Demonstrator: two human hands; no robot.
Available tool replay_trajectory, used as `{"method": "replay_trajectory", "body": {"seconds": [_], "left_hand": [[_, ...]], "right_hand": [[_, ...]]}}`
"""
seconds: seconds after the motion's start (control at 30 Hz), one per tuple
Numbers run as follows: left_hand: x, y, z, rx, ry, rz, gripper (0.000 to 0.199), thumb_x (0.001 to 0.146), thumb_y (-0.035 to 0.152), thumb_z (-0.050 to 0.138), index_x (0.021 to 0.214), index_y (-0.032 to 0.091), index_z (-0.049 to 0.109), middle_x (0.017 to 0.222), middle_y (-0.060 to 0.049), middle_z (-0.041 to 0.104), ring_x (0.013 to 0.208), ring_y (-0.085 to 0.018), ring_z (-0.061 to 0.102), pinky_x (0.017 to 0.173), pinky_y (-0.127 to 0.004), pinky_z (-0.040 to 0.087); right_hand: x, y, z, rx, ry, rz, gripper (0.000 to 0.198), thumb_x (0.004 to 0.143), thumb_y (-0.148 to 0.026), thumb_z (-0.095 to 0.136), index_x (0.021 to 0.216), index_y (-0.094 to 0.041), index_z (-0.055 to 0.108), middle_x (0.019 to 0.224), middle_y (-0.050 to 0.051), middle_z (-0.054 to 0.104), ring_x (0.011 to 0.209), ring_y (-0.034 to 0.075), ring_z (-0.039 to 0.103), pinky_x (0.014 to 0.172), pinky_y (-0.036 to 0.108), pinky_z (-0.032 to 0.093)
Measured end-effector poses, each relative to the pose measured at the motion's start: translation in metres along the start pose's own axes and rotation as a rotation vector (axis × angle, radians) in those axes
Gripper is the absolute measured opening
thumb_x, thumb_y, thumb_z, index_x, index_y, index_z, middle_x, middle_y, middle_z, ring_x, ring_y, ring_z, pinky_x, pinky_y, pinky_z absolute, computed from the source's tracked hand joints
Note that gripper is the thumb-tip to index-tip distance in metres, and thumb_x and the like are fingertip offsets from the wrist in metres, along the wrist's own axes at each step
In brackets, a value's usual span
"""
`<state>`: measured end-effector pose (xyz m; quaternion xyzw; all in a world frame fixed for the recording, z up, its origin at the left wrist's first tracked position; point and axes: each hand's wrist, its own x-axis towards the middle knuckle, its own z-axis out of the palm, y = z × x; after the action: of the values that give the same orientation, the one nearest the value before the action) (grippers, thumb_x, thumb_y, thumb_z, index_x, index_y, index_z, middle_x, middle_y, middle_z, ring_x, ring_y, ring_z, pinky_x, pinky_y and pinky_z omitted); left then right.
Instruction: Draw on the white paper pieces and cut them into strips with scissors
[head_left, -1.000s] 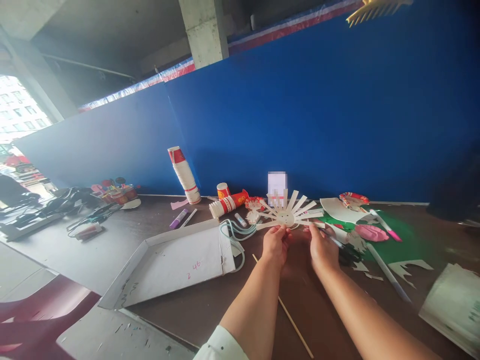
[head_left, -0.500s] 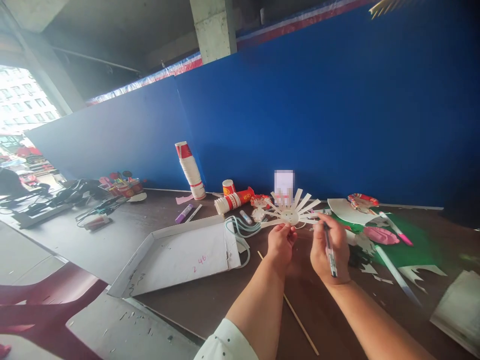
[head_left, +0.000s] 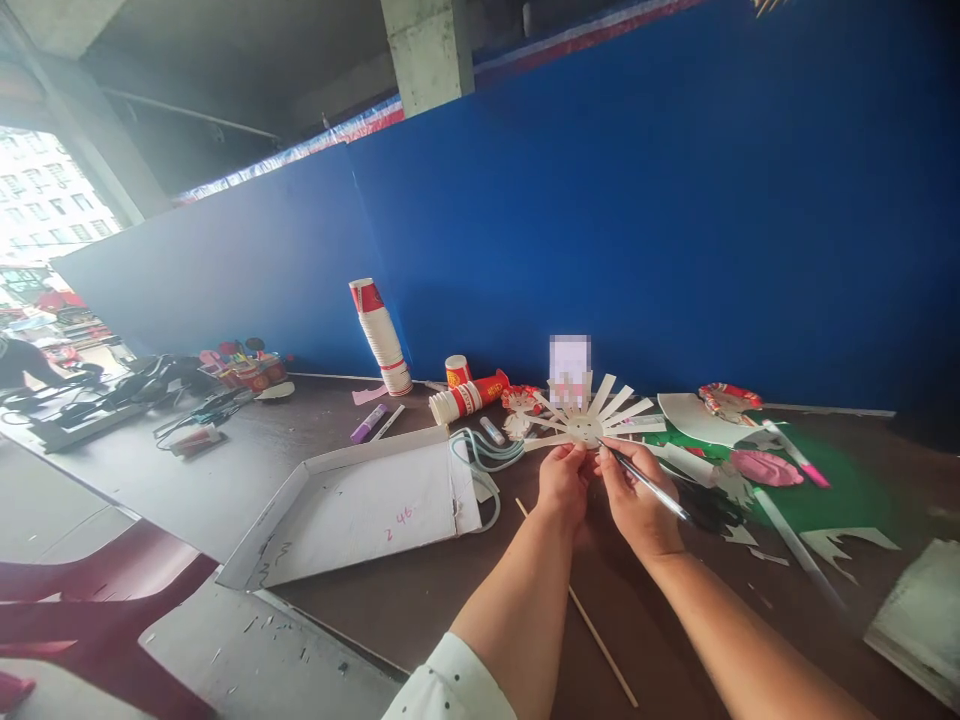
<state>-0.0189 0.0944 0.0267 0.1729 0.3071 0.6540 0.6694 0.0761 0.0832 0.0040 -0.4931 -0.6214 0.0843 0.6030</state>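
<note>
Your right hand (head_left: 641,512) grips the pen (head_left: 651,485), now swung inward so its tip is at or near the fringed paper cutout (head_left: 582,431), just beyond your left hand (head_left: 562,488), which pinches its lower edge; marking appears to be the current step.
</note>
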Motion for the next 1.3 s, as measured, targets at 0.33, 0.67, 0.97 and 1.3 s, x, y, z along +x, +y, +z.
{"method": "replay_trajectory", "body": {"seconds": [0.33,0.67,0.97,1.3], "left_hand": [[0.0,-0.001,0.0,0.05,-0.002,0.008,0.03,0.064,0.026,0.091,0.071,0.012,0.065,0.069,-0.002,0.063,0.06,-0.009,0.056,0.067,-0.024,0.046],[0.002,-0.004,-0.001,0.018,0.021,0.013,0.024,0.066,0.021,0.087,0.068,0.012,0.065,0.07,-0.002,0.064,0.062,-0.01,0.058,0.071,-0.024,0.049],[0.005,-0.005,-0.003,0.044,0.023,-0.001,0.024,0.068,0.022,0.087,0.07,0.013,0.065,0.072,-0.003,0.064,0.063,-0.011,0.059,0.075,-0.028,0.051],[0.011,-0.01,-0.009,0.015,-0.005,0.003,0.024,0.067,0.022,0.088,0.07,0.012,0.066,0.068,-0.002,0.063,0.061,-0.009,0.057,0.069,-0.024,0.049]], "right_hand": [[0.001,0.008,0.008,0.059,0.025,0.053,0.035,0.092,-0.06,0.059,0.095,-0.025,0.064,0.081,0.008,0.075,0.073,0.025,0.072,0.07,0.041,0.059],[0.001,0.008,0.012,0.024,0.055,0.018,0.032,0.09,-0.055,0.06,0.09,-0.023,0.064,0.089,0.011,0.076,0.081,0.026,0.071,0.076,0.043,0.059],[0.002,0.01,0.012,0.01,0.052,0.027,0.036,0.09,-0.059,0.058,0.09,-0.023,0.064,0.086,0.01,0.075,0.076,0.025,0.07,0.072,0.041,0.058],[0.002,0.01,0.011,-0.012,0.048,0.027,0.036,0.09,-0.059,0.058,0.091,-0.023,0.064,0.087,0.011,0.075,0.078,0.026,0.07,0.072,0.042,0.057]]}}
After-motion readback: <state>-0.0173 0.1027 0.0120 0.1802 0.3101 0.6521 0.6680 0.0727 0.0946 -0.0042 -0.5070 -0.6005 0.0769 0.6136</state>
